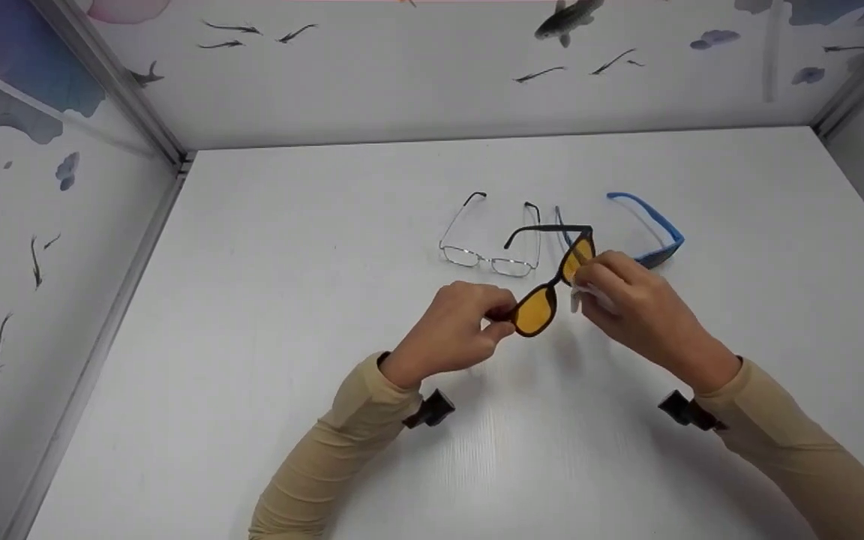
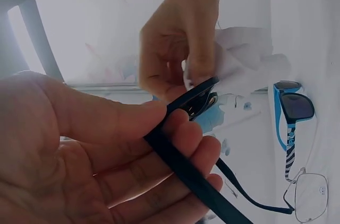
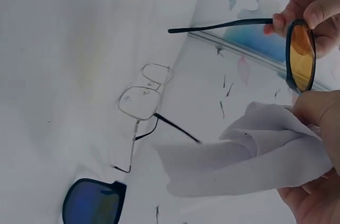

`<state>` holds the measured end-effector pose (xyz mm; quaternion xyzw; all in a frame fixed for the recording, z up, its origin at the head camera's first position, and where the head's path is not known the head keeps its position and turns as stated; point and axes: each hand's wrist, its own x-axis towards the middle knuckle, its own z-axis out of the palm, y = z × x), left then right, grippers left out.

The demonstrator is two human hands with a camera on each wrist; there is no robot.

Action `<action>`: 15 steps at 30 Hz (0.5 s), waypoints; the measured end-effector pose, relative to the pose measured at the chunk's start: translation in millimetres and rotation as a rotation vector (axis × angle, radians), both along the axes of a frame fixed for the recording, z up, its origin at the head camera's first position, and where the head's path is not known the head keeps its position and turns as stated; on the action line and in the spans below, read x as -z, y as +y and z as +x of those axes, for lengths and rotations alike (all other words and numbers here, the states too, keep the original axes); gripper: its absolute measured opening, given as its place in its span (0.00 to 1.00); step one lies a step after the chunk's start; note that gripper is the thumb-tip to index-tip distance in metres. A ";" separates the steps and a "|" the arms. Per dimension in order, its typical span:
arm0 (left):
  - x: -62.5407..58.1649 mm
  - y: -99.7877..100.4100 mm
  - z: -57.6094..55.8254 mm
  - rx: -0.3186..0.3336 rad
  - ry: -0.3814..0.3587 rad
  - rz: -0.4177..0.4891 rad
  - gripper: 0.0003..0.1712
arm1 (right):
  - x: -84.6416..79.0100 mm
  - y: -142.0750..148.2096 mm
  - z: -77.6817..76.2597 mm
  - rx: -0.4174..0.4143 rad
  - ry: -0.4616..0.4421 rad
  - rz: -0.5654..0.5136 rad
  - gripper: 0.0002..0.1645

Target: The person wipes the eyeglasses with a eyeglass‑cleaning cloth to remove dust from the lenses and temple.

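Note:
My left hand pinches a pair of dark-framed glasses with yellow-orange lenses at one outer corner, thumb against fingers. The glasses are held tilted above the table, with one temple reaching out over the table. My right hand grips a white cloth at the other lens. In the right wrist view, the cloth hangs in folds from between the thumb and fingers. The left wrist view shows a dark temple lying across the left hand's fingers. The far lens is partly hidden by the right hand.
Thin metal-rimmed glasses lie on the white table, temples unfolded toward the back. Beside them, blue-framed sunglasses are partly covered by the right hand. Patterned panels stand along the table's back and left sides.

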<state>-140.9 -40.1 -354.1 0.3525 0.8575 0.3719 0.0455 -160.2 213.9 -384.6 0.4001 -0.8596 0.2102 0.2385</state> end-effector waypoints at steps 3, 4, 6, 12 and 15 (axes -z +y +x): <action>-2.4 -2.5 -0.8 0.042 -0.012 -0.046 0.04 | 1.1 4.5 -6.4 0.070 -0.014 -0.052 0.19; -2.7 -2.6 -1.2 0.055 -0.015 -0.066 0.03 | 0.3 4.9 -8.6 0.095 -0.013 -0.067 0.18; -3.2 -2.0 -2.0 0.078 -0.025 -0.099 0.03 | -2.7 3.6 -11.4 0.127 -0.010 -0.090 0.17; -1.8 0.6 -4.7 0.051 -0.055 -0.106 0.03 | -7.0 -10.3 -5.6 0.066 0.053 -0.039 0.19; -3.1 -4.3 -6.2 0.033 -0.060 -0.077 0.03 | -2.0 -11.2 -0.5 0.023 0.059 -0.005 0.21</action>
